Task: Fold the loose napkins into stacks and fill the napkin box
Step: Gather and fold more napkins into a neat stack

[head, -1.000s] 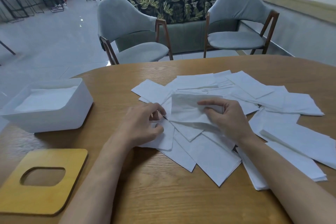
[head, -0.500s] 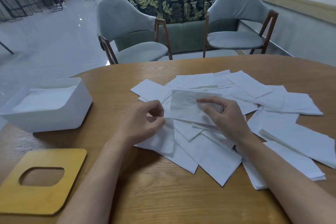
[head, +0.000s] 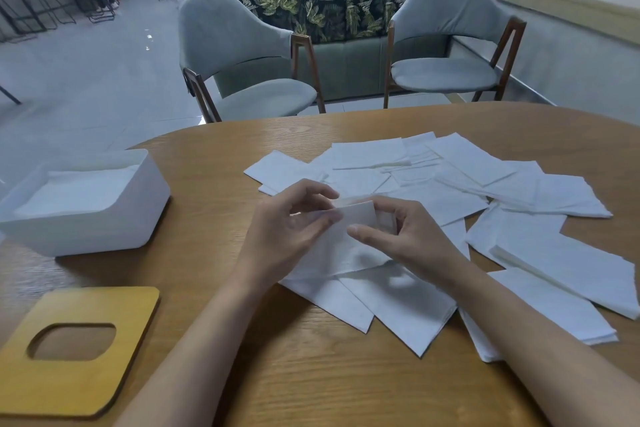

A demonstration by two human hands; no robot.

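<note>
Near the front-left corner of my table lies the yellow wooden lid, flat, its oval slot showing. Behind it, by the left edge, the white napkin box stands open with folded napkins inside. My left hand pinches the top edge of one napkin between thumb and fingers; my right hand pinches it just beside, fingers curled. Under it the loose napkins overlap from the table's middle to its right edge
</note>
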